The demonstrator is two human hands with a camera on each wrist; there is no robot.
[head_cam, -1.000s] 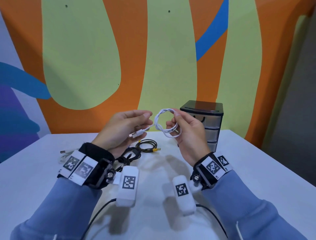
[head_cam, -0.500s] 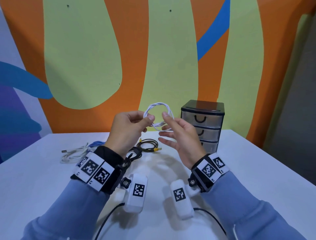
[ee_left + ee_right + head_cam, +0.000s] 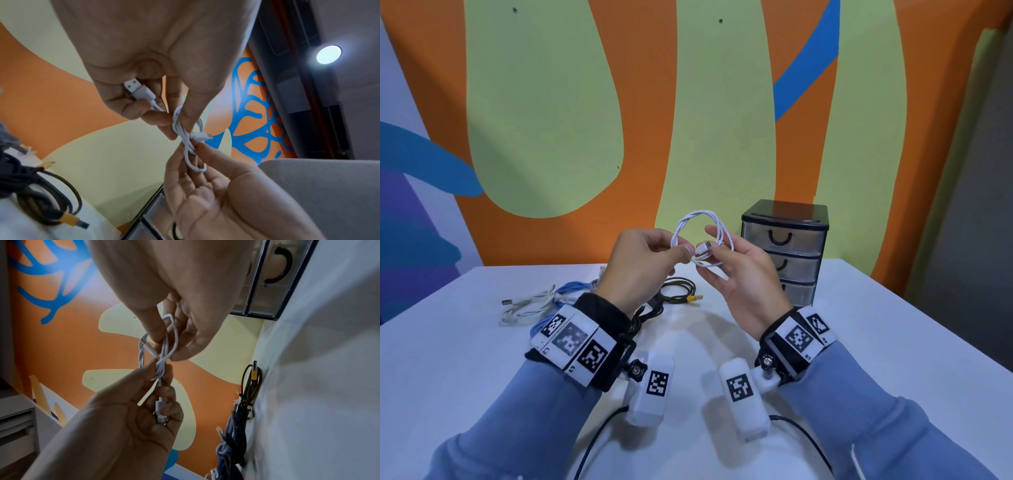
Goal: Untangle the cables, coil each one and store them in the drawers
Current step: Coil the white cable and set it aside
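Note:
I hold a small coil of white cable [image 3: 700,224] in the air in front of the drawer unit [image 3: 784,240]. My left hand [image 3: 681,247] pinches the coil's left side, and the cable's USB plug [image 3: 136,90] lies inside its curled fingers. My right hand [image 3: 717,245] pinches the right side of the loops [image 3: 167,340] between thumb and fingers, with the palm turned up. The small connector [image 3: 200,135] sticks out between the two hands. The three drawers look closed.
On the white table [image 3: 876,342], under and left of my hands, lie a black cable with a yellow plug [image 3: 683,296], a blue cable [image 3: 571,291] and an off-white cable [image 3: 527,305]. The drawer unit stands at the back right, by the painted wall.
A second ago my right hand held the coil and my left the plug end. The coil then passed to my left hand while the right opened; now both pinch it.

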